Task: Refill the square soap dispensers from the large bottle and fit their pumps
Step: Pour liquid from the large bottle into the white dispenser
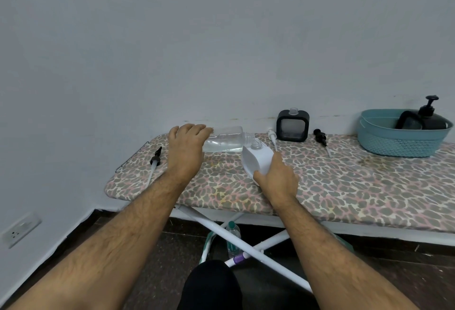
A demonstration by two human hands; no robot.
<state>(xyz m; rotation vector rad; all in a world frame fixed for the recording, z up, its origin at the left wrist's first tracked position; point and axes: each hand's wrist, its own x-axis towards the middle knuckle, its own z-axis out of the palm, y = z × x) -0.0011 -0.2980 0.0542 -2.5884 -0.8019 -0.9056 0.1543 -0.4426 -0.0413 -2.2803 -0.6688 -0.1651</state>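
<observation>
The large clear bottle (225,141) is held nearly level by its base in the left hand (187,148), fingers curled over the end, its open neck brought up against the mouth of the white square dispenser (258,159). That dispenser is gripped low on its body by the right hand (277,176) and tilted toward eleven o'clock, just above the leopard-print ironing board (344,186).

For a clean pour, the two openings should be kept aligned and the bottle's base raised slowly, so the liquid runs in a thin stream. The dispenser is best brought nearer upright as it fills, and some room left for the pump tube.

A white pump (272,137) lies at one o'clock of the dispenser. The black square dispenser (293,126) stands behind, uncapped, with black pumps lying either side.
</observation>
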